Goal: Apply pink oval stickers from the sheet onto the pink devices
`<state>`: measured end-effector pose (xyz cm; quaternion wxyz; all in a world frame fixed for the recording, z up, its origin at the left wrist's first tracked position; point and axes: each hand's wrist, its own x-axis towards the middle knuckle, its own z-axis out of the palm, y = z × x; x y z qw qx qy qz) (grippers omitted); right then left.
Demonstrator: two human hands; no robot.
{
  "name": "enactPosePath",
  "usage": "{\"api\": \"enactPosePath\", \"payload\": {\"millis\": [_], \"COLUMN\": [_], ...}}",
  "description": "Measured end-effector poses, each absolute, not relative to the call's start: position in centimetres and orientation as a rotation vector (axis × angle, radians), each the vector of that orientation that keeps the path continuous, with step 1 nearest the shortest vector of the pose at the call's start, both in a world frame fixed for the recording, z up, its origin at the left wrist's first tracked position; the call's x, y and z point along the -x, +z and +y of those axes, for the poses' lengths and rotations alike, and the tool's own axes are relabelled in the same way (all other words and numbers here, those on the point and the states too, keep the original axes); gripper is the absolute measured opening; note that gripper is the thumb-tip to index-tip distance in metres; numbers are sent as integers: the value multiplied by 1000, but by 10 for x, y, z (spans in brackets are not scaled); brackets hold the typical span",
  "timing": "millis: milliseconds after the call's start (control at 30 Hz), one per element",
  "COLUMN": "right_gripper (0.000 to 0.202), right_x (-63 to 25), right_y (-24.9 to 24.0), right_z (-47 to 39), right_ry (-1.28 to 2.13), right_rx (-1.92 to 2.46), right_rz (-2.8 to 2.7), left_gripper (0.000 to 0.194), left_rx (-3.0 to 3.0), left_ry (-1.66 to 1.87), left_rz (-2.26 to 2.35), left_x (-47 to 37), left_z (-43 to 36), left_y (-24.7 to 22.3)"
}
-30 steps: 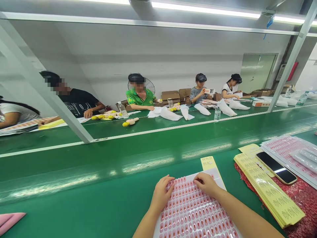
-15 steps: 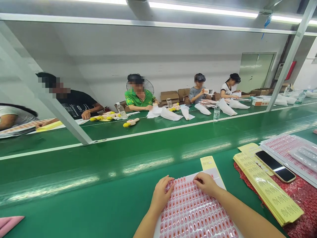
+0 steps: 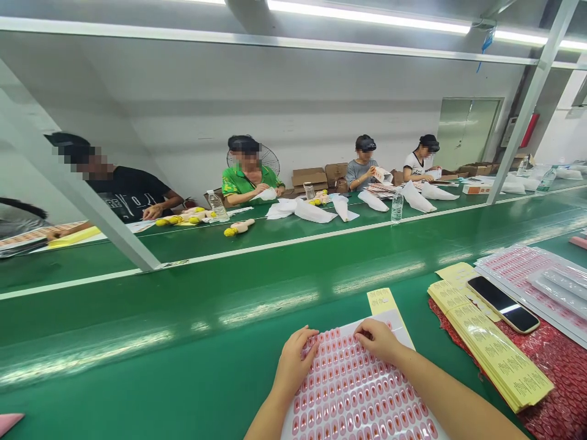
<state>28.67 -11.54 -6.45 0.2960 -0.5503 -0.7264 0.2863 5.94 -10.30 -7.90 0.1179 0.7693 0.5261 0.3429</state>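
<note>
A white sheet [image 3: 348, 391] covered in rows of shiny pink oval pieces lies in front of me on the green table. My left hand [image 3: 296, 360] rests on its upper left edge, thumb apart from the fingers. At the upper right of the rows is my right hand [image 3: 376, 340], its thumb and fingertips pinched together; whatever is between them is too small to make out. A yellow label sheet [image 3: 385, 299] sticks out from beneath the far end of the white sheet.
Right of my arm, a yellow label stack [image 3: 490, 345] and a phone [image 3: 503, 304] lie on red bubble wrap [image 3: 562, 373]. More pink-piece sheets [image 3: 518, 269] lie beyond. Several people sit across the green bench, with bottles [image 3: 397, 206] and white wrapped items [image 3: 314, 211] before them.
The view has shifted slightly, so most things appear a little further left. My hands keep nearly the same places on the sheet. Across the bench, the person in green has raised a white piece.
</note>
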Motion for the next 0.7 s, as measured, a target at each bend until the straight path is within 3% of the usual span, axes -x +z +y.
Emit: {"api": "enactPosePath", "payload": {"millis": [700], "right_gripper": [13], "right_x": [-283], "right_y": [-63], "right_z": [-117], "right_ry": [750], "right_rx": [1473], "right_rz": [-1951], "left_gripper": [25], "left_rx": [-2240], "left_ry": [967], "left_rz": [1539], "left_x": [-54], "left_z": [-104], "left_y": [-78]}}
